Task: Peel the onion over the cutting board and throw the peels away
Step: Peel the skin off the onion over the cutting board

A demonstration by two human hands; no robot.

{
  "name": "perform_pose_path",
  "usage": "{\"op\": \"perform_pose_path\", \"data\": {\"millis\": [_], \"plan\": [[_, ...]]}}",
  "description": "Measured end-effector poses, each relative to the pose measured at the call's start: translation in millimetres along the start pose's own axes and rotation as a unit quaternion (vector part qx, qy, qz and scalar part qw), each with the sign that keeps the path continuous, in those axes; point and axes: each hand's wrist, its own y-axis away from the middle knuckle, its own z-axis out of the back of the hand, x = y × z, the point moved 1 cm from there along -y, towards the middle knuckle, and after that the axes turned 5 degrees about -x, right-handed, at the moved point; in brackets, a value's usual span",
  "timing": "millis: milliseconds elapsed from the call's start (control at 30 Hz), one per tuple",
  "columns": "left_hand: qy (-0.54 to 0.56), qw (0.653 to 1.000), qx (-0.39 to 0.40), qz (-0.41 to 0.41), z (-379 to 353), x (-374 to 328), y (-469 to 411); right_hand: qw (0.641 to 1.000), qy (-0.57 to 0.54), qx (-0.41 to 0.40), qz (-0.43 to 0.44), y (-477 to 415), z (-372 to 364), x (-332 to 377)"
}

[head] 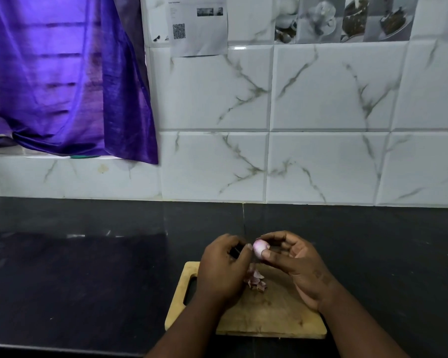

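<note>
— Where does the camera sit?
— On the person's head, wide-angle, looking forward and down.
— How near?
— Close over the near counter [88, 280]; the tiled wall [321, 99] fills the far side, straight ahead.

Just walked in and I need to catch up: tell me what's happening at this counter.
A person is peeling a small onion over a wooden cutting board on a black counter. The right hand pinches the onion at its fingertips; the left hand, close beside it, grips a dark object, possibly a knife. A small pile of peels lies on the board, not yet thrown away.
</note>
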Motion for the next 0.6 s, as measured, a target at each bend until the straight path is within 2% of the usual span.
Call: {"op": "perform_pose_path", "data": {"millis": [367, 600], "plan": [[-0.02, 1.0, -0.004, -0.013, 1.2, -2.8, 0.9, 0.998, 0.052, -0.005, 0.035, 0.9, -0.5, 0.9], [-0.065, 0.997, -0.014, -0.039, 1.8, -4.4, 2.9, 0.998, 0.041, -0.016, 0.039, 0.7, -1.6, 1.0]]}}
